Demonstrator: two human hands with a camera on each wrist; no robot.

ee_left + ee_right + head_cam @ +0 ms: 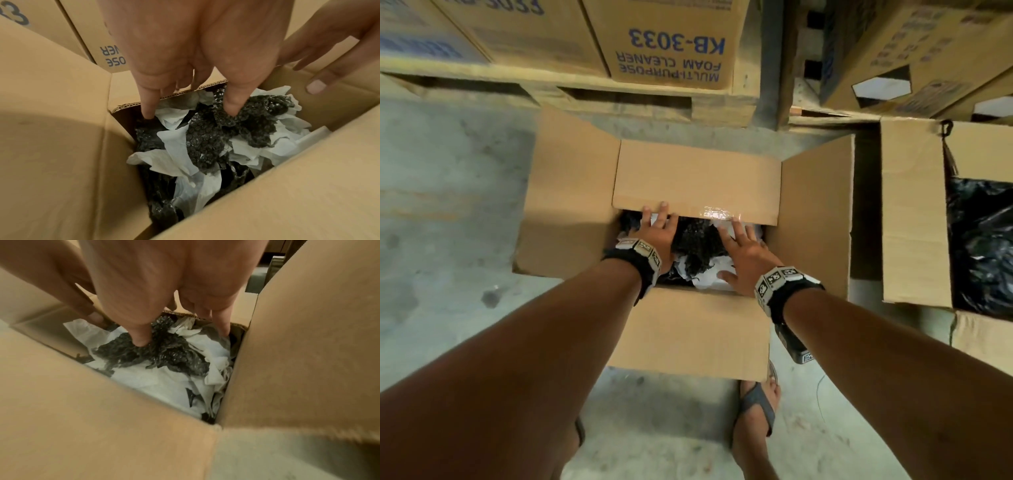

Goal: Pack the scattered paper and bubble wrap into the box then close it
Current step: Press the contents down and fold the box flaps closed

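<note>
The open cardboard box (698,174) stands on the floor in front of me, its far flap folded partly over the opening and the other flaps spread outward. Inside lie crumpled white paper (709,277) (176,141) (160,382) and black bubble wrap (695,240) (205,138) (164,353). My left hand (657,229) (195,48) reaches into the left side with straight fingers, thumb pressing the bubble wrap, fingertips at the far flap's edge. My right hand (744,250) (154,288) presses flat on the paper and bubble wrap at the right side. Neither hand grips anything.
A second open box (914,212) holding black plastic (983,240) stands close on the right. Stacked cartons (671,44) on a wooden pallet (619,99) block the far side. Bare concrete floor (448,205) lies to the left. My sandalled foot (756,407) is by the near flap.
</note>
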